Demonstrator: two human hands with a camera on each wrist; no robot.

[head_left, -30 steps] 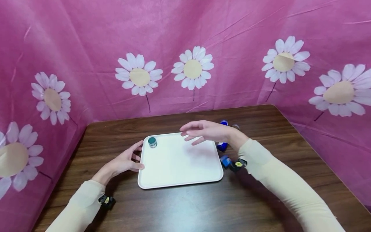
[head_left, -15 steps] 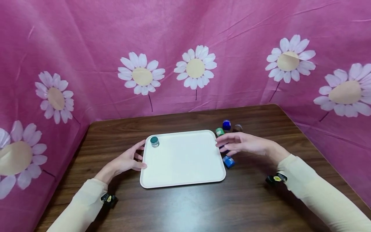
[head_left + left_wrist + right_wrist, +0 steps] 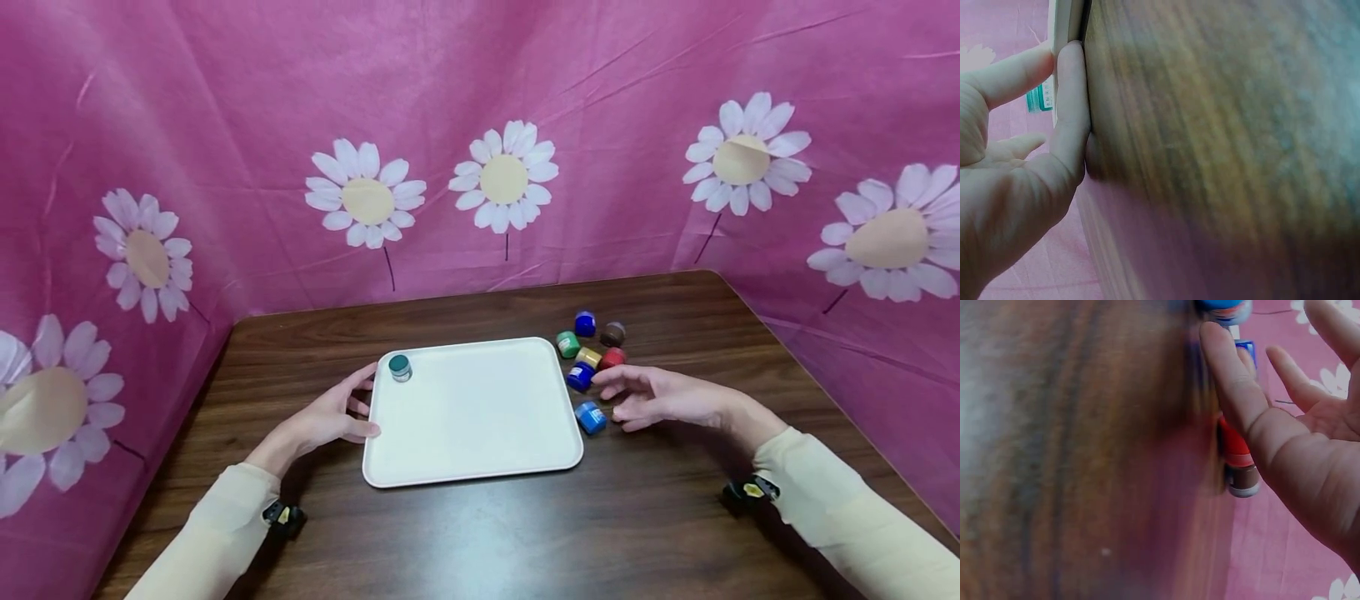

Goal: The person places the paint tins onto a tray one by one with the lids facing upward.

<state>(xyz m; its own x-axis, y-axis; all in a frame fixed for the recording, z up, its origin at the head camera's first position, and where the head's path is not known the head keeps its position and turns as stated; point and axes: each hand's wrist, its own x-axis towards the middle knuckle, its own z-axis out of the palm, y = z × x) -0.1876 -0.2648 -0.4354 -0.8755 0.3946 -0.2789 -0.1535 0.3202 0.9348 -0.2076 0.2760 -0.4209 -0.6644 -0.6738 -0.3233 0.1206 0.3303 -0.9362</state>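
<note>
A small paint jar with a teal lid (image 3: 400,367) stands in the far left corner of the white tray (image 3: 480,417). My left hand (image 3: 333,412) touches the tray's left edge with thumb and fingers spread along the rim; in the left wrist view the fingertips meet the tray's side (image 3: 1066,25). On the right, my right hand (image 3: 671,397) hovers with parted fingers, holding nothing, beside the light blue jar (image 3: 591,417) and dark blue jar (image 3: 581,375). Close behind these are a yellow jar (image 3: 588,357) and a red jar (image 3: 612,358).
A green jar (image 3: 567,343), another blue jar (image 3: 585,323) and a brown jar (image 3: 612,333) sit farther back, right of the tray. Pink flowered cloth (image 3: 450,108) hangs behind and beside the dark wooden table (image 3: 465,542).
My right hand has moved from above the tray rightward and down to beside the jars, uncovering them. My left hand stays at the tray's edge.
</note>
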